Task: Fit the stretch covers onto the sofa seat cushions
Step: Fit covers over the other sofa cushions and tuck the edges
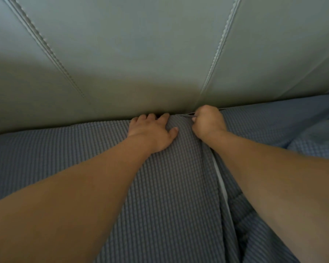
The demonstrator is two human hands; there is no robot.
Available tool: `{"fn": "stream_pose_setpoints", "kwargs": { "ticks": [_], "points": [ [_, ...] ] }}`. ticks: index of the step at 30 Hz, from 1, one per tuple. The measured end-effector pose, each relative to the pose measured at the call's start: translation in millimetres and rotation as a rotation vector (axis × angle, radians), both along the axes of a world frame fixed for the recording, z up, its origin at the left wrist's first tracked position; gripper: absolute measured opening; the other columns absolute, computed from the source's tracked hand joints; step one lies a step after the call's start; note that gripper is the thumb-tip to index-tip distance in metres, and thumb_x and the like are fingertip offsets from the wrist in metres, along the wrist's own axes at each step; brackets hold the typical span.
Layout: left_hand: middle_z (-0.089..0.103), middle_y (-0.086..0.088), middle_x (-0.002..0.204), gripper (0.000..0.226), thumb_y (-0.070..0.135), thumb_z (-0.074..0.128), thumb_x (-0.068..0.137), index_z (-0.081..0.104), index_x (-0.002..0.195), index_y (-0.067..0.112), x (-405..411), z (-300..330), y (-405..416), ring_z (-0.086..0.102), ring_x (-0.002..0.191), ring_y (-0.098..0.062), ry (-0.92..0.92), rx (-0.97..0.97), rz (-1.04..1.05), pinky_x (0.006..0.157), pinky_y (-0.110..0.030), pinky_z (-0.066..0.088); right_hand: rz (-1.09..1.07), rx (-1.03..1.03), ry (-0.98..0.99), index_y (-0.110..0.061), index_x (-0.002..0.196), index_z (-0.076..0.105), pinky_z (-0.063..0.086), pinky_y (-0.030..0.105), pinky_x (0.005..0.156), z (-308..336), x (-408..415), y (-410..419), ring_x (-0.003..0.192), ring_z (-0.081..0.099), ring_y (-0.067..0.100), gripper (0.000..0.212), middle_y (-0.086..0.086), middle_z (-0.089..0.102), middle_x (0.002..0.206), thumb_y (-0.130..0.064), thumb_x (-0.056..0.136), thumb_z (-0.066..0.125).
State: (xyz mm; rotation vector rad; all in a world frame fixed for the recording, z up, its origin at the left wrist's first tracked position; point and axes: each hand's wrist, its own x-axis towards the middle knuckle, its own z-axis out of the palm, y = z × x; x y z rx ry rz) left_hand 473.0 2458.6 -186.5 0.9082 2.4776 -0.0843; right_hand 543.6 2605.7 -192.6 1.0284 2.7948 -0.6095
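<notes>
Currently: tucking the cover's back corner at the seat/backrest crease, and slip-back is the main risk.

Head view: the left hand [152, 132] lies flat with fingers spread, pressing the blue-grey waffle-textured stretch cover [169, 186] onto the near seat cushion, fingertips right at the crease under the grey-green leather sofa backrest [131, 54]. The right hand [208, 123] is a closed fist pinching a fold of that cover at the cushion's back corner, beside the gap to the neighbouring covered cushion [273, 122]. A pale cover edge strip [221, 185] shows along that gap, so the side looks not fully seated. Likely failures: elastic recoils out of the crease if the fist lets go early; an uneven pull bunches the fabric at the corner; the pale edge stays exposed.
</notes>
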Motion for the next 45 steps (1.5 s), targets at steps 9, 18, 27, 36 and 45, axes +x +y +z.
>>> {"fn": "stream_pose_setpoints", "kwargs": {
  "ticks": [9,18,27,36,45],
  "points": [
    [0.043,-0.004,0.144,0.057,0.047,0.049,0.091,0.042,0.143,0.025,28.8,17.0,4.5,0.038,0.132,-0.028,0.125,0.322,-0.225,0.109,-0.043,0.035,-0.027,-0.048,-0.174,-0.008,0.071,0.055,0.035,0.023,0.057,27.6,43.1,-15.1,0.083,0.061,0.029,0.022,0.008,0.056,0.074,-0.023,0.087,0.061],
    [0.034,0.006,0.15,0.043,0.047,0.037,0.096,0.044,0.138,0.043,46.2,13.5,30.0,0.027,0.138,-0.028,0.041,0.213,-0.311,0.111,-0.045,0.026,0.007,-0.066,-0.106,-0.006,0.094,0.072,0.046,0.025,0.07,26.1,55.6,-14.1,0.093,0.064,0.029,0.017,0.014,0.069,0.095,-0.018,0.087,0.062],
    [0.03,0.004,0.155,0.051,0.036,0.046,0.094,0.039,0.144,0.031,29.3,11.2,24.5,0.03,0.139,-0.026,0.04,0.221,-0.243,0.112,-0.044,0.03,0.205,-0.243,0.045,-0.012,0.146,0.034,0.037,0.037,0.107,27.9,67.6,-49.0,0.128,0.043,0.024,0.055,0.008,0.039,0.145,-0.007,0.092,0.047],
    [0.031,0.004,0.155,0.049,0.04,0.035,0.099,0.031,0.148,0.034,13.8,1.0,68.5,0.031,0.139,-0.028,-0.146,0.003,-0.138,0.113,-0.049,0.025,0.148,-0.401,-0.112,-0.006,0.148,0.024,0.032,0.032,0.109,20.0,34.2,-21.9,0.132,0.041,0.027,0.052,0.011,0.032,0.151,-0.011,0.097,0.038],
    [0.063,-0.006,0.117,0.044,0.038,0.041,0.082,0.068,0.108,0.015,58.8,21.0,27.4,0.054,0.111,-0.03,0.095,0.328,-0.407,0.093,-0.039,0.043,-0.093,-0.346,0.151,-0.005,0.108,0.065,0.042,0.029,0.084,47.6,96.9,-47.0,0.106,0.057,0.026,0.028,0.013,0.063,0.113,-0.004,0.093,0.042]
  ]
}}
